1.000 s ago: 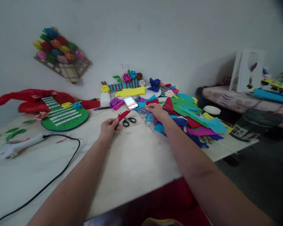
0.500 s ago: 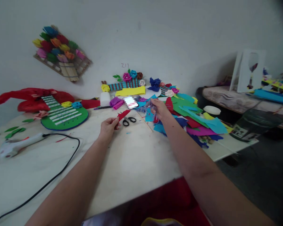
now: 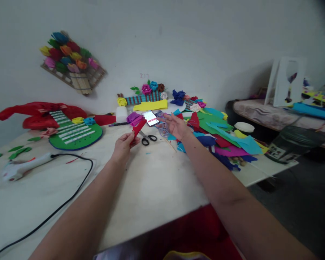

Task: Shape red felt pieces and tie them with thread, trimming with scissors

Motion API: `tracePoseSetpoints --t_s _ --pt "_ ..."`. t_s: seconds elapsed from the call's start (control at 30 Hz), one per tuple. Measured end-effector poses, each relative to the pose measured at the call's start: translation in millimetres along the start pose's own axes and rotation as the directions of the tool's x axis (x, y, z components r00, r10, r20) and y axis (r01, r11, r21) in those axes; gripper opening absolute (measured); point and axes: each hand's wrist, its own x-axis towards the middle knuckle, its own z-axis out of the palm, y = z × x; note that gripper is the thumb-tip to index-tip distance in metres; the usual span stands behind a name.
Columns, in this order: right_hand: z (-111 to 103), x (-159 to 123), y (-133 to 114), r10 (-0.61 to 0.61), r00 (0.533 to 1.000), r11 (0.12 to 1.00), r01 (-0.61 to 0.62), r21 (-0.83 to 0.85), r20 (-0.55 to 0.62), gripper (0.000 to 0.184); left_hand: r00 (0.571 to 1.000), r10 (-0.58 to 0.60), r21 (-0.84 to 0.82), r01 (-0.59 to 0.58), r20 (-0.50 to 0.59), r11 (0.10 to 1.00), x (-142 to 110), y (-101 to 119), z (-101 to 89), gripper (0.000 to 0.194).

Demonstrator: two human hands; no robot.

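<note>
Red strip [image 3: 139, 128], sheet-like, is located above the desk [image 3: 151, 184], pinched between the thumb and fingers of the left hand [image 3: 124, 144]; its free end points away from the wearer, toward the phone [image 3: 152, 118]. The right hand [image 3: 177, 127] is open, fingers spread, at the tangle of pale thread [image 3: 162, 124]; whether the fingers touch the thread cannot be told. Black-handled scissors [image 3: 148, 140] lie between the two hands, nearer the left; a thin wooden stick [image 3: 171, 145] lies to their right; the phone lies beyond them, screen lit; a yellow strip [image 3: 151, 105] lies farther back, toward the wall. Coloured offcuts [image 3: 227, 134] are heaped right of the right hand; a round white lid [image 3: 243, 126] sits at their far right side. On the left side of the desk rest a green guitar-shaped board [image 3: 76, 138], bearing white bars and paper flowers, and a white glue gun [image 3: 25, 168]; a black cord [image 3: 78, 187] runs from the latter toward the near edge.
</note>
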Motion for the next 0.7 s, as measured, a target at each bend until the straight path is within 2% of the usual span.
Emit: tracePoseSetpoints --t_s 0.17,0.33,0.5,0.6,0.7 --pt "12.2 1.8 13.6 0.051 0.995 0.999 -0.051 0.000 0.090 0.040 0.995 0.023 -0.166 -0.005 0.102 0.986 -3.4 6.4 9.9 0.025" --pt "30.5 2.9 26.5 0.087 0.982 0.996 -0.091 0.019 0.170 0.034 0.972 -0.079 -0.141 0.112 0.222 0.984 -7.6 6.0 13.8 0.023" --pt "40.0 3.0 32.7 0.064 0.985 0.996 -0.073 0.053 0.159 0.032 0.952 -0.205 -0.129 0.238 0.227 0.963 -6.1 -1.8 11.2 0.018" --pt "37.6 2.5 31.6 0.098 0.982 0.995 -0.102 0.015 0.164 0.036 0.962 -0.191 -0.156 0.223 0.197 0.962 -4.5 -1.1 9.3 0.014" --pt "29.3 5.2 32.7 0.104 0.985 0.995 -0.103 -0.019 0.140 0.039 0.983 -0.129 -0.226 0.156 0.128 0.962 -1.8 4.2 5.2 0.010"
